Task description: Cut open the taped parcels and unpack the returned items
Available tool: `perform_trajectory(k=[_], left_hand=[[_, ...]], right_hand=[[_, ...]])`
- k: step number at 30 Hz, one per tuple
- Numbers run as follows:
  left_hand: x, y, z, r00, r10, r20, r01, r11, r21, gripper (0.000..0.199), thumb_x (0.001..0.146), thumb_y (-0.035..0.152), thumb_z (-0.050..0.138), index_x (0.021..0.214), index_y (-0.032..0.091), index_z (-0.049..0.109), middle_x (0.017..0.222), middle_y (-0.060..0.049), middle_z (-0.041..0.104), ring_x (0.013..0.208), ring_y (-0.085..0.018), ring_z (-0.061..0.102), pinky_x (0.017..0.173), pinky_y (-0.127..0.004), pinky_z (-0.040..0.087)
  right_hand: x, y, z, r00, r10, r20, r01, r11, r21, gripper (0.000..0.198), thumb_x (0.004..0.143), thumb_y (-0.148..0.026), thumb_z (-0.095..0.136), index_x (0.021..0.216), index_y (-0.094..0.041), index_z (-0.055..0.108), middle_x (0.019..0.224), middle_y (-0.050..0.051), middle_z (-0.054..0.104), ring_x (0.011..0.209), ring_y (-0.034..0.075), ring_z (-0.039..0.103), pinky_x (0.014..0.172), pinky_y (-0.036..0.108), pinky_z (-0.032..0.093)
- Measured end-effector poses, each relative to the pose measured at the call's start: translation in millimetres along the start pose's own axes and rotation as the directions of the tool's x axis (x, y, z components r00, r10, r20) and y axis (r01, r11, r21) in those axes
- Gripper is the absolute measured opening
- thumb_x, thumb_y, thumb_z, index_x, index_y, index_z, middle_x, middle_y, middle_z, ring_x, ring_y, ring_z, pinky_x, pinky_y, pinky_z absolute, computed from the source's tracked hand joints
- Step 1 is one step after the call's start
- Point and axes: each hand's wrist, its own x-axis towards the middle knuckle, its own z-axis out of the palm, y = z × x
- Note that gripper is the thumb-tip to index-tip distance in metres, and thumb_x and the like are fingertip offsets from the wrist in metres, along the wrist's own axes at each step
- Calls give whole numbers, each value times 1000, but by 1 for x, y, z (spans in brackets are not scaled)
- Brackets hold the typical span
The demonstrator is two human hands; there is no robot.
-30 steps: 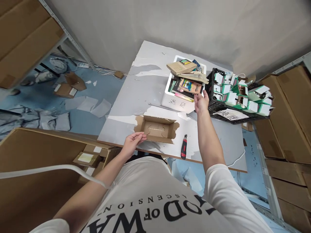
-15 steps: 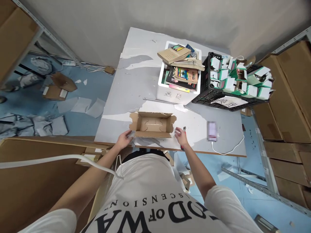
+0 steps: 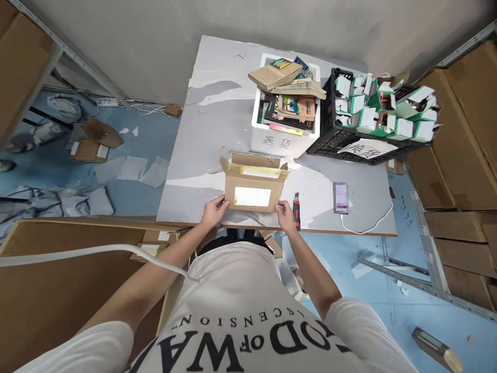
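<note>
A brown cardboard box (image 3: 252, 186) is tipped on the table, its top flaps standing at the far side and a white label (image 3: 252, 197) on the face turned up to me. My left hand (image 3: 216, 210) pinches the box's near left corner. At the near right corner, my right hand (image 3: 284, 213) grips it between thumb and fingers. Just right of that hand lies a red and black box cutter (image 3: 296, 211), apart from the box. The inside of the box is mostly hidden.
Behind the box stands a white foam bin (image 3: 279, 142) piled with books (image 3: 297, 106). Beside it is a black crate (image 3: 330, 140) of green-and-white cartons (image 3: 365, 119). A phone (image 3: 340, 198) on a white cable lies at right. Shelves of cardboard boxes (image 3: 450, 171) flank the table.
Both hands have closed on the box, which has been tilted so its labelled face shows instead of its open inside. The box cutter, partly behind my right hand before, is now in full view.
</note>
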Motion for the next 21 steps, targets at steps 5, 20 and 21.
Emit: perform_trajectory(k=[5, 20, 21], left_hand=[[-3, 3, 10, 999, -46, 19, 43, 986, 162, 51, 83, 46, 53, 122, 15, 64, 115, -8, 69, 93, -25, 67, 88, -37, 52], [0, -58, 5, 983, -80, 167, 53, 985, 163, 72, 68, 29, 63, 137, 13, 48, 134, -14, 55, 117, -31, 57, 101, -47, 44], [1, -57, 7, 984, -73, 163, 50, 989, 142, 71, 67, 32, 64, 134, 13, 51, 132, -13, 58, 116, -31, 58, 101, -47, 44]], right_hand=[[-19, -3, -8, 997, 27, -69, -37, 988, -149, 40, 83, -52, 45, 98, -17, 57, 98, 10, 67, 89, 20, 62, 81, 34, 49], [-19, 48, -12, 994, 113, 8, -112, 987, -113, 51, 70, -26, 59, 121, -20, 53, 130, 14, 55, 107, 23, 59, 88, 42, 50], [-19, 48, -9, 992, 125, 30, -122, 987, -103, 53, 69, -25, 61, 121, -21, 52, 131, 13, 54, 109, 24, 59, 89, 43, 50]])
